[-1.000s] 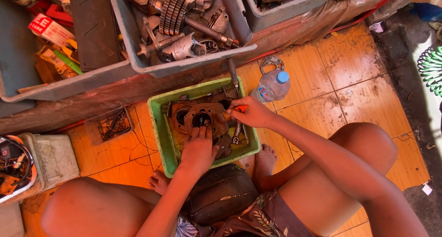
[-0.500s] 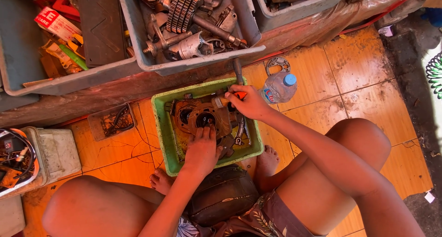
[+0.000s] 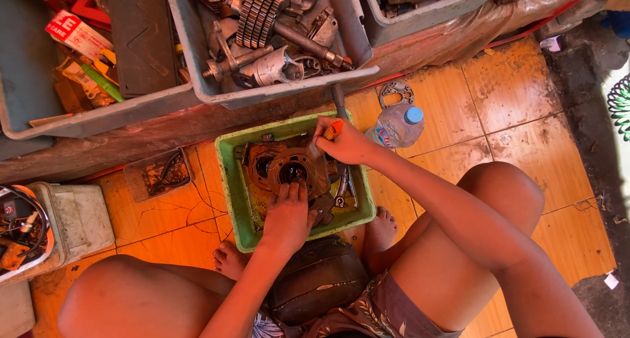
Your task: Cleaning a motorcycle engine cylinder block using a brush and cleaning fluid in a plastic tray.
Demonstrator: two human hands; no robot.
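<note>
1. The floor (image 3: pixel 512 108) is orange tile, scuffed and grimy, with cracks left of the green tray (image 3: pixel 243 200). The tray sits on the floor between the person's knees, just in front of the bare feet.
2. Behind the tray runs a low, stained ledge carrying grey bins (image 3: pixel 197 75); the bin straight behind the tray is heaped with gears, shafts and other metal parts.
3. A clear plastic bottle (image 3: pixel 394 125) with a blue cap lies just right of the tray, and a small metal gasket-like piece (image 3: pixel 396 88) lies just beyond the bottle.
4. Inside the tray lies a dirty engine casing (image 3: pixel 285 170) with round openings.
5. The left hand (image 3: pixel 289 213) presses flat on the casing's near edge, fingers spread, grasping nothing.
6. The right hand (image 3: pixel 344 141) hovers over the tray's far right corner, its grip clenched round an orange-handled tool (image 3: pixel 333 129) whose tip reaches toward the casing.
7. The tool's tip and the casing's near part are hidden by the hands; the small bits in the tray's right side are hard to make out. A white tub left of the tray is cut off by the frame edge.
8. Compared with half a second ago, both hands and the tray keep nearly the same places; the right hand sits slightly lower on the tool.
</note>
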